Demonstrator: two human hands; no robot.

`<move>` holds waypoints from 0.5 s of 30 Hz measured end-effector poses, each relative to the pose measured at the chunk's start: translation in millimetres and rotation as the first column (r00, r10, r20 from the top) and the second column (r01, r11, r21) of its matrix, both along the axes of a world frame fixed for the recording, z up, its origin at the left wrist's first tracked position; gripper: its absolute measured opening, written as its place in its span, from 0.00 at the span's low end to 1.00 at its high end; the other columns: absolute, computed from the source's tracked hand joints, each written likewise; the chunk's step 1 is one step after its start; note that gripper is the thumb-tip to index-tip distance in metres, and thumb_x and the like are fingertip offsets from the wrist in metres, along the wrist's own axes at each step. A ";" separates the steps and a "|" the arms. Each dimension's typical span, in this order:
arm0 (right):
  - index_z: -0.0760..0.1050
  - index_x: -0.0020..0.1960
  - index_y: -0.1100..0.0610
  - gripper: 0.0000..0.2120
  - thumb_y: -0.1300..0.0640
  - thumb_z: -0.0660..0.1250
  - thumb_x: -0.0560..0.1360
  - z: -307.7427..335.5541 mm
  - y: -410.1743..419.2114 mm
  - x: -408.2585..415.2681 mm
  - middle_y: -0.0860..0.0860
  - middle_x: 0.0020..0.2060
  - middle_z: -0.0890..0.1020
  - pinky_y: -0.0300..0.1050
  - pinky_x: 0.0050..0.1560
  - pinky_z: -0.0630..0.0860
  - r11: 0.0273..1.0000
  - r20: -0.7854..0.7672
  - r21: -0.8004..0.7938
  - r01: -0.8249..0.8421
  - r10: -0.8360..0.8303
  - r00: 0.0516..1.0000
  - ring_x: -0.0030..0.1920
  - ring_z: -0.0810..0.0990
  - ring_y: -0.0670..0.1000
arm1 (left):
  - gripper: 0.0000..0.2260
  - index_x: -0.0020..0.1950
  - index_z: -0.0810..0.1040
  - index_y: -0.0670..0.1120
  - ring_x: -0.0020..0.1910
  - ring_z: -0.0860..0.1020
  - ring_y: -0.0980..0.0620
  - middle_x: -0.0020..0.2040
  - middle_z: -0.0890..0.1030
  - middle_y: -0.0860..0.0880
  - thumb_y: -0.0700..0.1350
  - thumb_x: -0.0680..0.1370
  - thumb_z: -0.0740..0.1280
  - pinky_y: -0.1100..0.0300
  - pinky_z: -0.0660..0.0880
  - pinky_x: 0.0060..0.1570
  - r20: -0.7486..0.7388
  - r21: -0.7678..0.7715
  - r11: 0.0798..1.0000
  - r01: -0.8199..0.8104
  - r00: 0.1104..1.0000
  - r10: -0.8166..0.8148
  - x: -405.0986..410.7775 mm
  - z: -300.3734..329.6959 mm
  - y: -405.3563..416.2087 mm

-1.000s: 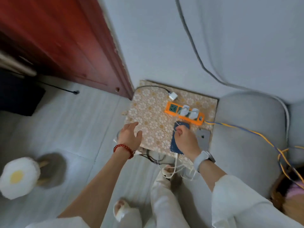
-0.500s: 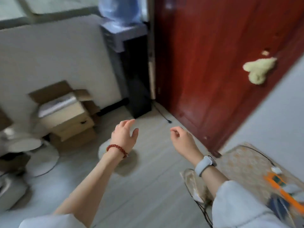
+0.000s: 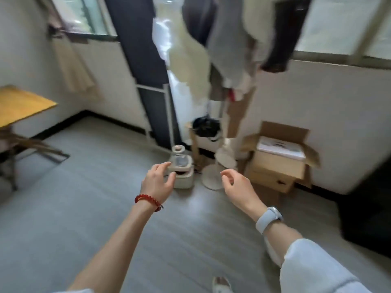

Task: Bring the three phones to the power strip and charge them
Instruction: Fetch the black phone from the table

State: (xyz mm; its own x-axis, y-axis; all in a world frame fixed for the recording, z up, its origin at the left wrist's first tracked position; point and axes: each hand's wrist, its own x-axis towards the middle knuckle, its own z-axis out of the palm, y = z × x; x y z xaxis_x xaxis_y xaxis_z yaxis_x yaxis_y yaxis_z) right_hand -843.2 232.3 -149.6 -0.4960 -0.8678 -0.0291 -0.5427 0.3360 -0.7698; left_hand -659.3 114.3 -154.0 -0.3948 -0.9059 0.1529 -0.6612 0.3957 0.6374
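No phone and no power strip is in the head view now. My left hand (image 3: pixel 158 181), with a red bead bracelet at the wrist, is held out in front of me over the grey floor, fingers spread and holding nothing. My right hand (image 3: pixel 238 188), with a pale blue watch on the wrist, is also raised and holds nothing, its fingers loosely curled and apart. The picture is blurred by motion.
A small beige appliance with a clear top (image 3: pixel 181 169) stands on the floor ahead. Open cardboard boxes (image 3: pixel 277 163) sit at the right wall beside a white fan base (image 3: pixel 213 176). Clothes (image 3: pixel 222 39) hang above. A yellow-topped table (image 3: pixel 19 106) is at the left.
The view has swung away from the patterned stand with the orange power strip and two phones, past the red door, into the room. My right hand left the blue phone; both hands are now in the air.
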 end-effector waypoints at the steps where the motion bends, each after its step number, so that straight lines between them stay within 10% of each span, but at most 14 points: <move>1: 0.74 0.58 0.58 0.12 0.58 0.57 0.78 1.7 -35.3 12.3 0.56 0.56 0.79 0.48 0.59 0.71 0.998 -0.003 -0.011 -0.068 0.068 0.998 0.58 0.76 0.56 | 0.17 0.64 0.71 0.44 0.62 0.71 0.43 0.63 0.74 0.43 0.46 0.76 0.63 0.48 0.68 0.63 0.005 -0.008 0.998 -0.059 0.998 0.059 19.0 1.4 -23.4; 15: 0.74 0.57 0.58 0.12 0.58 0.57 0.77 27.8 -445.7 169.4 0.56 0.54 0.81 0.46 0.57 0.71 0.775 -0.133 -0.028 -0.632 0.624 0.770 0.55 0.77 0.56 | 0.16 0.63 0.71 0.45 0.62 0.72 0.45 0.62 0.74 0.44 0.46 0.76 0.61 0.53 0.68 0.61 -0.065 -0.061 0.802 -0.594 0.805 0.590 182.3 43.1 -311.1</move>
State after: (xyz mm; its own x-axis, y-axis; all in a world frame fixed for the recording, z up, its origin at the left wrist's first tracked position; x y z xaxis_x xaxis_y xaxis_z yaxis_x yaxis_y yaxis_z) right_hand -673.8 -213.4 -121.8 0.1637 -0.9846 0.0611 -0.6961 -0.1592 -0.7001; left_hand -477.0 -196.8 -110.9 0.2226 -0.9466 0.2335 -0.7569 -0.0169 0.6533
